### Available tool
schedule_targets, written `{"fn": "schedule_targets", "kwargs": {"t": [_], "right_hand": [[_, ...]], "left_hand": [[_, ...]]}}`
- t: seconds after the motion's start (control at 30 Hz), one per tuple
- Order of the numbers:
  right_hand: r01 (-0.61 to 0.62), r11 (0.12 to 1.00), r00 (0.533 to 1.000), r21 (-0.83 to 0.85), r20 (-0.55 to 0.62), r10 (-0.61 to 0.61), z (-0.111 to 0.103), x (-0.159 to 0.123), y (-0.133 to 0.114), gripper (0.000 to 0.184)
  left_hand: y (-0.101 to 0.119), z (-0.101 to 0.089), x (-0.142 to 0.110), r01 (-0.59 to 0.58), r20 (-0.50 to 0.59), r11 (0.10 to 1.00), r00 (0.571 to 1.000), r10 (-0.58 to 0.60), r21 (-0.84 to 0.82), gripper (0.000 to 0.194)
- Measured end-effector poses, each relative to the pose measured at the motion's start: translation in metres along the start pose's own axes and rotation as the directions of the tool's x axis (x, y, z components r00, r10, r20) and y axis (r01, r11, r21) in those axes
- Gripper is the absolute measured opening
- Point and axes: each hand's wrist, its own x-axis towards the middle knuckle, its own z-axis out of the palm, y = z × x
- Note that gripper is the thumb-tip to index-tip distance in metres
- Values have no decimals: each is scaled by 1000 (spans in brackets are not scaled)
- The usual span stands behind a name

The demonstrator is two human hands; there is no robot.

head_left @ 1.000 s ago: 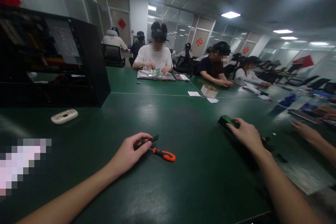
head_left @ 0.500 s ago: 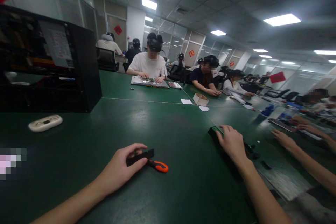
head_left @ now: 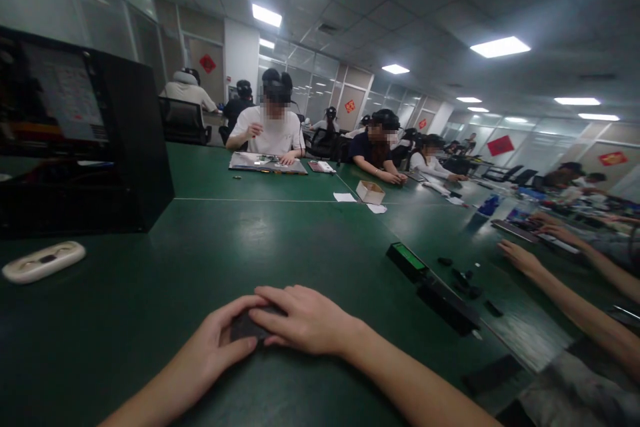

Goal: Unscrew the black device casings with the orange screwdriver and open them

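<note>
In the head view my left hand (head_left: pixel 215 347) is closed round a flat black piece (head_left: pixel 245 328), thumb on the near edge and fingers over the far side. My right hand (head_left: pixel 313 320) lies across the same piece from the right, its fingers curled over it and over the left fingertips. Most of the piece is covered by the hands, so its exact kind is unclear. Off to the right lies a long black case (head_left: pixel 447 303) with a green panel (head_left: pixel 411 259) at its far end. The orange-handled tool seen earlier is hidden.
A black computer case (head_left: pixel 133 140) and a white earbud case (head_left: pixel 45 261) stand on the left. Small black parts (head_left: pixel 465 280) lie beyond the long case. A co-worker's hand (head_left: pixel 520 257) is at the right; a small box (head_left: pixel 371 192) sits farther back.
My right hand has left the long black case and come across to the black piece in my left hand. The orange handle has gone from sight. The view has shifted slightly right.
</note>
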Motion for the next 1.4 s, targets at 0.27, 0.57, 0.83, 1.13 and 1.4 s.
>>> {"fn": "schedule_targets", "kwargs": {"t": [0.27, 0.57, 0.83, 1.13, 1.4], "right_hand": [[-98, 987, 995, 126, 26, 95, -17, -12, -12, 43], [-102, 989, 995, 107, 17, 101, -14, -12, -18, 39], [-124, 990, 991, 74, -43, 127, -11, -8, -23, 40], [-161, 987, 985, 26, -61, 163, -29, -22, -1, 37], [-958, 276, 287, -81, -204, 936, -60, -146, 123, 44]], "left_hand": [[8, 4, 0, 77, 84, 987, 994, -65, -144, 44], [1, 4, 4, 72, 105, 989, 993, -58, -130, 51], [1, 3, 5, 37, 58, 994, 998, -31, -99, 46], [11, 10, 1, 82, 75, 986, 995, -72, -144, 53], [18, 11, 1, 42, 127, 998, 991, -35, -55, 39]]}}
